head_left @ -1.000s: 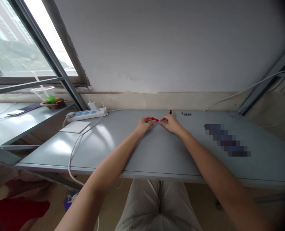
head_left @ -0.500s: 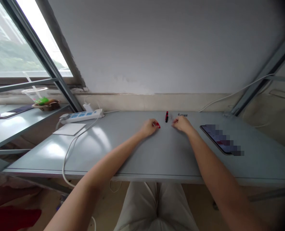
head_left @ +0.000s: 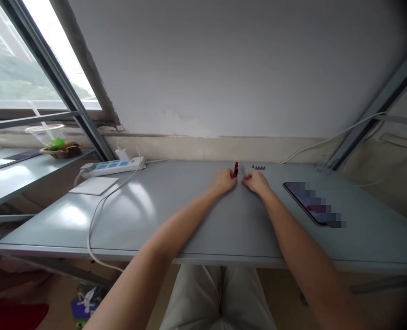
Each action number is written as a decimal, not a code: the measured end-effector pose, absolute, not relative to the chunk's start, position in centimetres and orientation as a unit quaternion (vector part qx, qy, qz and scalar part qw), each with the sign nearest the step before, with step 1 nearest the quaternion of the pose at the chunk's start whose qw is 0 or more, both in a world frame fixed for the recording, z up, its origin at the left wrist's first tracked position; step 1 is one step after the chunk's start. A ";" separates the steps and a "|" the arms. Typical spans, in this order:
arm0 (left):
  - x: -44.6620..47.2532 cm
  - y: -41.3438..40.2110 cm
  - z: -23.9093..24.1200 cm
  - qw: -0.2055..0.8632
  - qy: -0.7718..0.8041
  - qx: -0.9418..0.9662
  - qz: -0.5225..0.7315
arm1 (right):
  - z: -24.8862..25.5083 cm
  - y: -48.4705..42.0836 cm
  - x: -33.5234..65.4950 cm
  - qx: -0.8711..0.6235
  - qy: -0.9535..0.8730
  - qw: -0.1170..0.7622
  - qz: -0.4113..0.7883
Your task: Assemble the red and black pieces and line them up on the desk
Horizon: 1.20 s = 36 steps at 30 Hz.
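Observation:
My left hand [head_left: 225, 181] is closed on a small red piece [head_left: 233, 176], mostly hidden by the fingers. Right beside it on the grey desk [head_left: 210, 224] is a small red and black object [head_left: 236, 167]; whether the two touch I cannot tell. Just to the right, my right hand [head_left: 256, 181] has its thumb and fingers pinched together low over the desk. A pale see-through thing [head_left: 242, 171], too faint to name, shows at those fingertips. Behind the right hand sit several small dark grey pieces [head_left: 258, 167] in a row.
A phone [head_left: 310, 204] lies to the right. At left are a white power strip [head_left: 114, 167], a flat white square [head_left: 94, 185] and a white cable [head_left: 95, 220] trailing over the desk's front edge. The wall [head_left: 224, 82] rises behind.
My left hand has moved right with the red piece, up to the red and black object. The right hand stays near the same spot, fingers still pinched. The view has shifted slightly.

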<state>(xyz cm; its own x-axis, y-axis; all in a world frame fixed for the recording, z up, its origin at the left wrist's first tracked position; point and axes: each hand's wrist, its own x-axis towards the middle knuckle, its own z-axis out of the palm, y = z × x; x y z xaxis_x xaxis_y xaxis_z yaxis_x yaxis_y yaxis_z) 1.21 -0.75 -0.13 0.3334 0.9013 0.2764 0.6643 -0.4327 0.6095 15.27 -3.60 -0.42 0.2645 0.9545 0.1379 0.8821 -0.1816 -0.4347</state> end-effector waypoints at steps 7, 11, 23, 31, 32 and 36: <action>1.8 -1.1 -0.4 0.201 0.518 0.778 0.294 | -0.4 -3.7 15.3 -0.769 -0.603 0.199 0.078; 1.6 -1.7 -0.1 0.143 0.524 0.801 0.251 | -0.3 -3.8 15.3 -0.767 -0.608 0.188 0.079; 0.5 -3.0 0.6 0.053 0.438 0.863 0.248 | -0.4 -3.5 15.1 -0.783 -0.591 0.178 0.073; -1.6 -1.5 -0.5 0.196 0.474 0.790 0.336 | -0.2 -3.9 14.9 -0.780 -0.589 0.195 0.074; -1.9 -1.4 -0.8 0.209 0.474 0.777 0.357 | -0.2 -3.9 14.9 -0.778 -0.592 0.198 0.073; -2.9 -1.5 -1.5 0.266 0.468 0.735 0.411 | 0.0 -4.0 14.7 -0.775 -0.594 0.202 0.069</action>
<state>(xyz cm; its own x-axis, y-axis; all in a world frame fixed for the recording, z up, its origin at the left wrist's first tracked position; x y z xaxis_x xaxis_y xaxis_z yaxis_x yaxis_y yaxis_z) -2.90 -1.47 -1.55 0.2232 0.9074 0.3560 0.4694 -0.4201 0.7766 14.65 -4.04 -0.04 0.2840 0.9495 0.1336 0.8941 -0.2120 -0.3945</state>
